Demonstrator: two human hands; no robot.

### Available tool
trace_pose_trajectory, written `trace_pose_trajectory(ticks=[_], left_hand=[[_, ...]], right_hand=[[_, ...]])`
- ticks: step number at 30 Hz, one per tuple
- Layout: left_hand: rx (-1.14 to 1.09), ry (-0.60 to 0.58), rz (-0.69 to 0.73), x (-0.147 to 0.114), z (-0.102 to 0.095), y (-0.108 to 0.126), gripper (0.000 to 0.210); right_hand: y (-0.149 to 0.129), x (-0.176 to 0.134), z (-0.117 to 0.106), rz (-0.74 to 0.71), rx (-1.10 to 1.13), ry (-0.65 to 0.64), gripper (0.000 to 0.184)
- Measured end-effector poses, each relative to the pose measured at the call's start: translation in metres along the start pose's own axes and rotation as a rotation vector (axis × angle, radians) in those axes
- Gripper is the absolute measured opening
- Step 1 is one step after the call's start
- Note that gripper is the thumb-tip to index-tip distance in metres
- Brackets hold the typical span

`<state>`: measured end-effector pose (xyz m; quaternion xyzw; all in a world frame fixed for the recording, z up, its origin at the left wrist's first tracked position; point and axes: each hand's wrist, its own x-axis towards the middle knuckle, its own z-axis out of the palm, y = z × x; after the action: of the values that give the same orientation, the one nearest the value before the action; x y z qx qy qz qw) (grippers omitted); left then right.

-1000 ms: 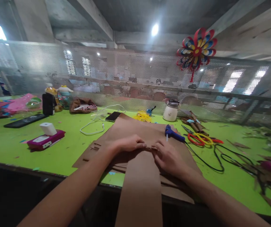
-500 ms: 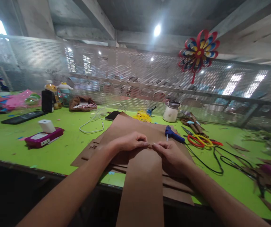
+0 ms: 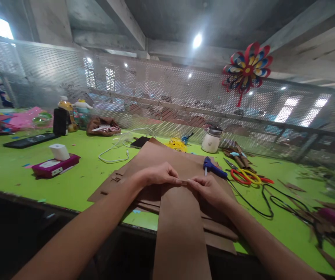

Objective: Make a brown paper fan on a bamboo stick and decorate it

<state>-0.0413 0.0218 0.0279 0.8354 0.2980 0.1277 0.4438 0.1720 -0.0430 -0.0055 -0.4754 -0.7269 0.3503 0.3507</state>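
Observation:
A long strip of brown kraft paper (image 3: 181, 229) runs from the table down over its front edge toward me. My left hand (image 3: 164, 174) pinches the strip's far end between thumb and fingers. Close beside it, my right hand (image 3: 206, 186) pinches the same end, which looks folded over in a narrow band. Under both hands lies a stack of brown paper sheets (image 3: 155, 155), some with slits on the left side. A blue glue gun (image 3: 214, 168) rests on the stack just beyond my right hand.
Scissors with red and yellow handles (image 3: 247, 175) lie right of the glue gun, near its black cord (image 3: 268, 214). A white jar (image 3: 211, 140) and yellow shreds (image 3: 176, 144) sit behind. Leftward are a magenta device (image 3: 55, 166), a white cable (image 3: 111, 159) and a phone (image 3: 139, 142).
Both hands stay pinched at the strip's far end, with the fingertips shifted slightly. The strip's near end has swung a little to the right.

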Motion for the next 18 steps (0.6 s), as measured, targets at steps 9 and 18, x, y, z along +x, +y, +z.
trace_pose_trajectory(ticks=[9,18], left_hand=[[0.160,0.066,0.018,0.001,0.008,0.005,0.040],[0.040,-0.032,-0.028,-0.007,-0.003,0.009,0.043]], right_hand=[[-0.017,0.002,-0.002,-0.029,-0.129,-0.079,0.037],[-0.021,0.026,-0.024,-0.072,-0.175,-0.296,0.037]])
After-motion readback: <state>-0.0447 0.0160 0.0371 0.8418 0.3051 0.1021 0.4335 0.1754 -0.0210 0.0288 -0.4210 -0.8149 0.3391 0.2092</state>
